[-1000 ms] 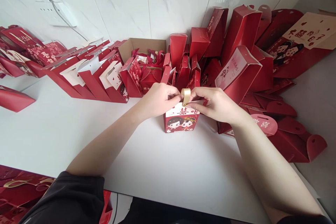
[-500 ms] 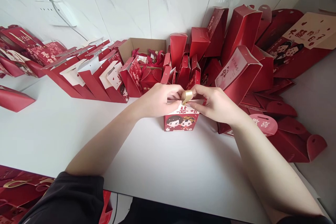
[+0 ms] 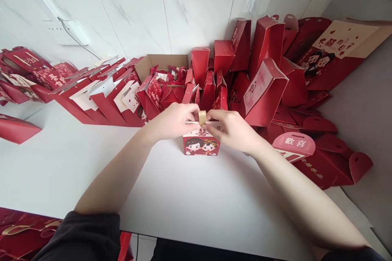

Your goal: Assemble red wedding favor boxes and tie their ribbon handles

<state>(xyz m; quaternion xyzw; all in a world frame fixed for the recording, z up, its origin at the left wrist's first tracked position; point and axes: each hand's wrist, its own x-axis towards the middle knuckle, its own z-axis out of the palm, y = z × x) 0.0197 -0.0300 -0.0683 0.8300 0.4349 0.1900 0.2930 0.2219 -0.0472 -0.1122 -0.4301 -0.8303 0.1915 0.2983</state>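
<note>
A small red gift box (image 3: 201, 145) with two cartoon figures on its front stands upright on the white table (image 3: 190, 195). A gold ribbon loop (image 3: 202, 117) rises from its top. My left hand (image 3: 172, 120) pinches the box top and ribbon from the left, fingers closed. My right hand (image 3: 231, 129) pinches the same ribbon loop from the right, fingers closed too. Both hands meet over the box and hide most of its top.
Many red folded gift boxes crowd the back of the table against the marble wall, with a brown cardboard carton (image 3: 159, 65) among them. Flat red box blanks (image 3: 321, 159) lie at the right. Large red bags (image 3: 333, 55) lean at the far right. A red box (image 3: 16, 128) lies at the left.
The view has shifted so the box and hands sit a little left and lower. The gold ribbon loop now stands more upright between my fingertips.
</note>
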